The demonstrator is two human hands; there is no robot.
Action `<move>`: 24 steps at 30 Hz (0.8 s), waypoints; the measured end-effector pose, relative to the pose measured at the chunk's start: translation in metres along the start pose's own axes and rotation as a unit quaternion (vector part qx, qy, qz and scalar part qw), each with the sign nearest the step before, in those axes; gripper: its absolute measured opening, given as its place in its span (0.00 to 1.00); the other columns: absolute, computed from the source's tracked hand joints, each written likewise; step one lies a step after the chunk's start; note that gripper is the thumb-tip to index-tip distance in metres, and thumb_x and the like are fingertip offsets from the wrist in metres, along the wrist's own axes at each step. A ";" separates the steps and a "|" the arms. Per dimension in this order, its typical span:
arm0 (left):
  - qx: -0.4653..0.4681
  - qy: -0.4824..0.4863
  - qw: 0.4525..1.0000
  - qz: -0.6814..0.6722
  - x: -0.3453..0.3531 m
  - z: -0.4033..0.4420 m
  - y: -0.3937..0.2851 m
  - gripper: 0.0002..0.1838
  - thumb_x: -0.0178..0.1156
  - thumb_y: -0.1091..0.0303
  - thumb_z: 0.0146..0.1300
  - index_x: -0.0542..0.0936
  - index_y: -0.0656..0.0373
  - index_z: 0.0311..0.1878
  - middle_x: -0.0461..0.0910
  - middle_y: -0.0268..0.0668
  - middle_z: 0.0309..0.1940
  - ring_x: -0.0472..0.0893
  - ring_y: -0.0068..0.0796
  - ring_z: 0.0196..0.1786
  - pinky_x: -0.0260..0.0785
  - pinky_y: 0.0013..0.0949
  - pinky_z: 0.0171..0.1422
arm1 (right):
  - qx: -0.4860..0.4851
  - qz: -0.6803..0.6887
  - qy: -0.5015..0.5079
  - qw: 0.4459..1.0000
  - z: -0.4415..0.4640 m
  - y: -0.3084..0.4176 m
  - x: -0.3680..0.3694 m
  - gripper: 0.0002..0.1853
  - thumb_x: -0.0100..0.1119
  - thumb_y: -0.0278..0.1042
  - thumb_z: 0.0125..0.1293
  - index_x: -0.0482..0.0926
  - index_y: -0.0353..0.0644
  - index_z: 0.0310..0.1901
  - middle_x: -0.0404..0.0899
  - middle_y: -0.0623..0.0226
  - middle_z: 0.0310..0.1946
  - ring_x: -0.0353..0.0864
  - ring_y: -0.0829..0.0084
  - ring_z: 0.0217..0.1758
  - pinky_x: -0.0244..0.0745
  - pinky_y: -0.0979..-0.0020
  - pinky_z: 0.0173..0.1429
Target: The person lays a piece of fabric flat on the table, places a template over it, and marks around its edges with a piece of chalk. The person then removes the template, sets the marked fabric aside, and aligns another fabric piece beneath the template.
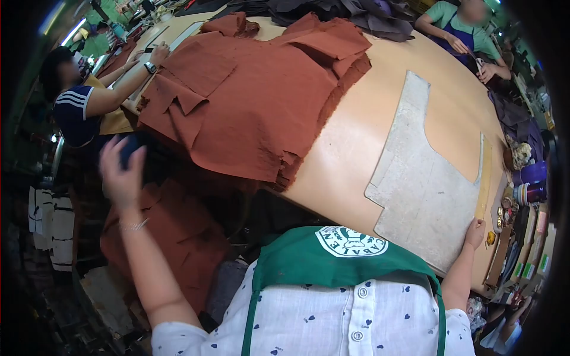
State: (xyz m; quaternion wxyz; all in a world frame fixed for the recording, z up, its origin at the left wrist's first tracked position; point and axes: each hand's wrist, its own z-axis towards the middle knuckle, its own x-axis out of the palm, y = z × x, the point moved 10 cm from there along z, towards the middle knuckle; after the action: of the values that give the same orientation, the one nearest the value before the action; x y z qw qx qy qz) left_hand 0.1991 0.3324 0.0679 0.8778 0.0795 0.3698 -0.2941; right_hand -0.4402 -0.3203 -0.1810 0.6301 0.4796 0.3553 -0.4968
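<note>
My left hand [123, 173] is raised in the air at the left, its fingers spread and slightly blurred, with nothing in it. Beyond it, a thick stack of rust-brown leather or cloth sheets [249, 101] lies on the tan table [338, 148], overhanging the near edge. My right hand [475, 232] is at the table's right side, its fingers closed at the lower end of a narrow yellowish strip [485, 178]. Next to that hand lies a large grey-white flat pattern piece [424, 190] with a curved cutout.
One person [77, 113] works at the left edge; another person [469, 35] stands at the far right, holding something small. Dark sheets [338, 15] are piled at the back. Purple containers [530, 172] and long boards [525, 249] line the right side. More rust-brown pieces [172, 237] hang low at left.
</note>
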 end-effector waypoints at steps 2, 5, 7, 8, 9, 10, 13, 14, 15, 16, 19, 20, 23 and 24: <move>0.094 0.021 0.990 -0.106 0.055 0.028 -0.076 0.22 0.69 0.58 0.44 0.77 0.58 0.41 0.73 0.41 0.47 0.69 0.40 0.54 0.58 0.39 0.60 | -0.001 0.015 -0.002 1.000 -0.001 -0.002 0.002 0.16 0.48 0.47 0.61 0.70 0.41 0.38 0.77 0.51 0.36 0.75 0.51 0.40 0.69 0.60 0.45; 0.129 0.090 0.975 -0.156 0.124 0.063 -0.135 0.24 0.66 0.53 0.45 0.77 0.60 0.41 0.73 0.44 0.48 0.69 0.42 0.54 0.59 0.40 0.59 | 0.012 0.043 0.010 0.999 -0.004 -0.001 0.001 0.16 0.48 0.46 0.61 0.70 0.41 0.38 0.77 0.51 0.36 0.75 0.52 0.41 0.69 0.60 0.45; 0.109 0.098 0.985 -0.086 0.179 0.077 -0.123 0.26 0.64 0.50 0.47 0.76 0.59 0.45 0.73 0.43 0.48 0.71 0.43 0.53 0.63 0.41 0.57 | 0.007 0.030 0.007 1.000 -0.005 0.002 -0.003 0.15 0.49 0.46 0.61 0.70 0.40 0.38 0.77 0.51 0.35 0.75 0.52 0.40 0.69 0.60 0.45; 0.049 0.147 0.985 -0.069 0.197 0.082 -0.109 0.24 0.62 0.51 0.49 0.76 0.58 0.44 0.73 0.42 0.47 0.71 0.44 0.52 0.64 0.43 0.55 | 0.007 0.023 0.005 1.000 -0.006 0.004 -0.004 0.15 0.49 0.46 0.61 0.70 0.40 0.38 0.77 0.51 0.35 0.75 0.52 0.40 0.69 0.60 0.44; -0.009 0.197 0.979 -0.052 0.213 0.085 -0.095 0.22 0.61 0.52 0.50 0.76 0.58 0.44 0.73 0.42 0.47 0.72 0.45 0.51 0.65 0.44 0.54 | 0.010 0.029 0.005 1.000 -0.005 0.007 -0.004 0.15 0.49 0.46 0.61 0.70 0.40 0.38 0.77 0.51 0.35 0.75 0.52 0.40 0.69 0.60 0.44; -0.065 0.246 0.966 -0.034 0.228 0.083 -0.082 0.21 0.59 0.53 0.52 0.75 0.57 0.44 0.74 0.41 0.47 0.72 0.45 0.50 0.66 0.45 0.52 | 0.016 0.033 0.005 0.999 -0.006 0.007 -0.005 0.15 0.49 0.45 0.61 0.70 0.40 0.37 0.77 0.51 0.35 0.76 0.52 0.40 0.69 0.60 0.44; -0.017 0.176 0.984 0.028 0.230 0.088 -0.080 0.13 0.52 0.58 0.59 0.73 0.57 0.41 0.74 0.41 0.44 0.73 0.46 0.48 0.67 0.49 0.47 | 0.014 0.045 0.001 0.999 -0.006 0.000 -0.001 0.15 0.49 0.45 0.61 0.70 0.40 0.37 0.77 0.51 0.34 0.76 0.52 0.39 0.69 0.60 0.43; 0.011 0.108 0.994 -0.008 0.222 0.092 -0.086 0.09 0.48 0.63 0.62 0.69 0.60 0.36 0.76 0.46 0.38 0.75 0.50 0.42 0.67 0.51 0.42 | 0.010 0.048 -0.002 0.999 -0.004 -0.002 0.000 0.15 0.49 0.45 0.61 0.70 0.40 0.37 0.77 0.52 0.34 0.76 0.52 0.39 0.69 0.60 0.43; -0.005 0.067 0.997 -0.036 0.211 0.097 -0.089 0.09 0.47 0.64 0.62 0.68 0.61 0.36 0.75 0.48 0.36 0.75 0.51 0.40 0.67 0.50 0.40 | 0.014 0.049 0.000 0.999 -0.004 -0.001 -0.003 0.15 0.49 0.45 0.61 0.70 0.40 0.37 0.77 0.52 0.34 0.76 0.52 0.39 0.69 0.60 0.43; -0.021 0.026 0.998 -0.062 0.200 0.104 -0.091 0.09 0.47 0.64 0.63 0.67 0.61 0.35 0.75 0.51 0.33 0.75 0.52 0.38 0.68 0.49 0.38 | 0.018 0.051 0.002 0.999 -0.006 0.002 -0.004 0.15 0.48 0.45 0.61 0.70 0.40 0.37 0.77 0.52 0.34 0.76 0.52 0.39 0.69 0.60 0.44; 0.093 -0.144 0.971 -0.165 0.135 0.120 -0.143 0.09 0.47 0.66 0.63 0.65 0.61 0.34 0.74 0.55 0.25 0.76 0.54 0.31 0.68 0.48 0.32 | 0.030 0.042 0.012 0.999 -0.010 0.004 -0.004 0.14 0.48 0.44 0.61 0.70 0.40 0.37 0.77 0.51 0.34 0.76 0.52 0.39 0.69 0.61 0.44; 0.088 -0.114 0.972 -0.186 0.120 0.127 -0.166 0.09 0.48 0.66 0.63 0.65 0.62 0.34 0.74 0.53 0.24 0.76 0.53 0.30 0.68 0.47 0.30 | 0.031 0.037 0.015 0.999 -0.008 0.005 -0.004 0.14 0.47 0.44 0.62 0.70 0.40 0.38 0.76 0.51 0.35 0.76 0.52 0.40 0.69 0.61 0.44; 0.145 -0.102 0.917 -0.357 0.080 0.122 -0.246 0.11 0.50 0.61 0.64 0.69 0.60 0.37 0.75 0.48 0.22 0.76 0.49 0.25 0.67 0.41 0.25 | 0.026 0.030 -0.005 0.999 -0.009 0.007 -0.001 0.16 0.49 0.44 0.61 0.71 0.39 0.41 0.77 0.52 0.34 0.76 0.54 0.40 0.69 0.61 0.45; 0.181 -0.082 0.903 -0.382 0.063 0.113 -0.280 0.10 0.51 0.62 0.63 0.70 0.60 0.36 0.74 0.46 0.19 0.76 0.45 0.23 0.66 0.39 0.24 | -0.031 0.066 -0.025 0.997 -0.009 0.030 -0.003 0.16 0.51 0.43 0.61 0.71 0.38 0.42 0.77 0.53 0.36 0.76 0.55 0.40 0.69 0.62 0.46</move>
State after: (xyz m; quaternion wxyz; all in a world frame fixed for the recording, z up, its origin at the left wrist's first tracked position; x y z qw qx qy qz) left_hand 0.1408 0.0354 0.1267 0.6963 0.0651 0.2386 -0.6738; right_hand -0.4116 -0.3095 -0.1729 0.6849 0.4695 0.3221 -0.4546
